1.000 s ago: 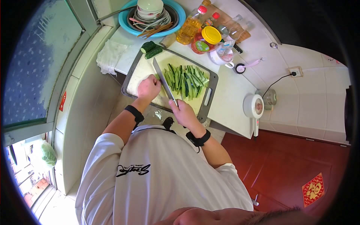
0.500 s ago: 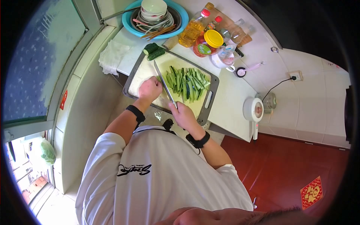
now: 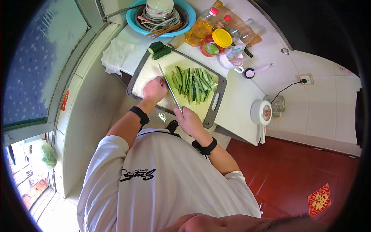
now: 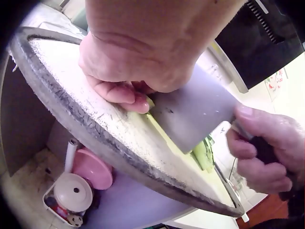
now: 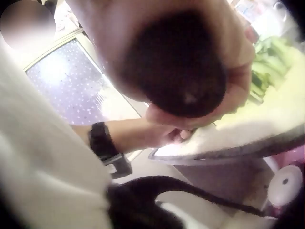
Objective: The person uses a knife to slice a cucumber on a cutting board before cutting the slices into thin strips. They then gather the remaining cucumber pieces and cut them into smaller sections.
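My right hand (image 3: 190, 121) grips the dark handle of a cleaver (image 4: 195, 109), its broad blade standing on edge over the cutting board (image 3: 145, 75). Close beside the blade, my left hand (image 3: 155, 89) holds a piece of cucumber (image 4: 159, 126) down with curled fingers; most of that piece is hidden under the hand. A pale green strip shows along the blade's foot in the left wrist view. To the right of the cleaver lies a spread of cut cucumber sticks (image 3: 193, 85). Two thicker cucumber pieces (image 3: 159, 51) rest at the board's far left corner.
Behind the board stand a blue basin (image 3: 131, 24) of dishes, an oil bottle (image 3: 200, 31), a yellow-lidded jar (image 3: 222, 38) and a white mug (image 3: 230, 62). A white cloth (image 3: 116, 56) hangs at the counter's left edge. A white pot (image 3: 261, 112) sits to the right.
The head view has shifted slightly. The cleaver's tip sits a little nearer my body than a second ago. Both hands keep nearly the same places and grips.
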Demonstrator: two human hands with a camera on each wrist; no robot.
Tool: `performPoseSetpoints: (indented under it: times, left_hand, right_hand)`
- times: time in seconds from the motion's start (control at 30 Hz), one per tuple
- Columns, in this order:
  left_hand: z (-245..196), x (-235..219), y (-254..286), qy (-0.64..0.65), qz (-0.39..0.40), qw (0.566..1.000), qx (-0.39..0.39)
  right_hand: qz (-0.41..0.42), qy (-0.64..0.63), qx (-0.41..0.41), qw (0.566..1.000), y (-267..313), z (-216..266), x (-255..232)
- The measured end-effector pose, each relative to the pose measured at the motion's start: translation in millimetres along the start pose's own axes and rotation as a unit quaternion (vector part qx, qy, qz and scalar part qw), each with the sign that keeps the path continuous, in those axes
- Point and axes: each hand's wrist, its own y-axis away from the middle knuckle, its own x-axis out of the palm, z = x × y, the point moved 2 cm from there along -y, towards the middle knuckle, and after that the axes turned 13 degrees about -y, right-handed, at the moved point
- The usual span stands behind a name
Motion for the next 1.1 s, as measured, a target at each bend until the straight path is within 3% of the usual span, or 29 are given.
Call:
performPoseSetpoints:
  times: [0.17,0.37,0.6,0.8,0.93,1.0,1.1]
  left_hand:
    - [-2,-3,1,-0.021,0.005,1.0,0.003]
    - [-1,-3,2,-0.01,-0.001,1.0,0.003]
    - [-2,-5,1,-0.025,0.019,1.0,0.003]
    - [0,-4,0,-0.018,0.014,0.999,0.023]
    - [-3,-5,0,-0.025,0.023,0.999,0.029]
    - [-2,-6,-1,-0.016,0.025,0.999,0.011]
    - [-1,-6,0,-0.001,0.021,1.0,0.013]
  right_hand:
    - [-0.022,-0.03,0.0,0.999,-39,-1,10]
    - [0.004,-0.008,0.014,1.0,-1,-5,2]
    - [-0.022,-0.016,-0.021,0.999,-40,-2,10]
    - [0.027,-0.045,0.045,0.998,6,-4,-5]
    - [0.027,-0.066,0.069,0.995,-28,-14,8]
    - [-0.004,-0.035,-0.01,0.999,-46,-8,12]
    - [0.01,-0.068,0.006,0.998,-23,0,3]
